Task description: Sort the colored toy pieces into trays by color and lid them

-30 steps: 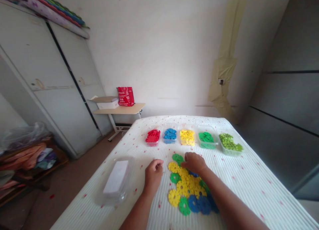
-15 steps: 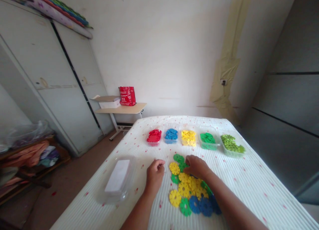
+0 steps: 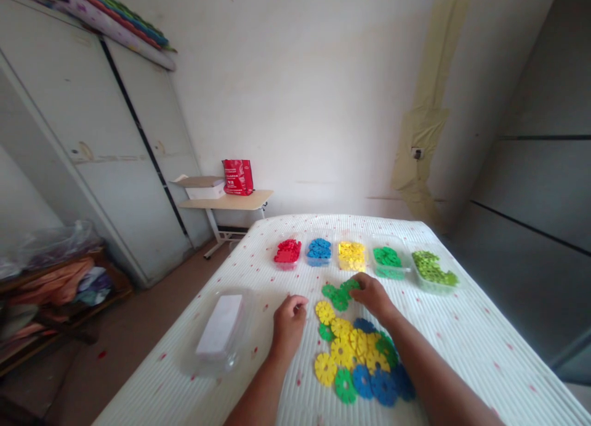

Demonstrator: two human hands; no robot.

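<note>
On the cloth-covered table lies a loose pile of notched plastic snowflake discs: yellow discs in the middle, blue discs at the near side and green discs at the far side. My right hand is beyond the pile, fingers closed on the edge of a green snowflake disc, next to two other green ones. To the left of the pile, my left hand rests on the cloth with its fingers curled in and nothing visible in them.
Along the far side stand clear tubs of small pieces: red, blue, yellow, green and light green. A clear lidded box with a white block lies at the left. Behind is a side table with a red bag.
My right hand has moved away from me, off the pile, with a green snowflake disc to the far green ones. A blue disc it covered now shows. The left hand stays put.
</note>
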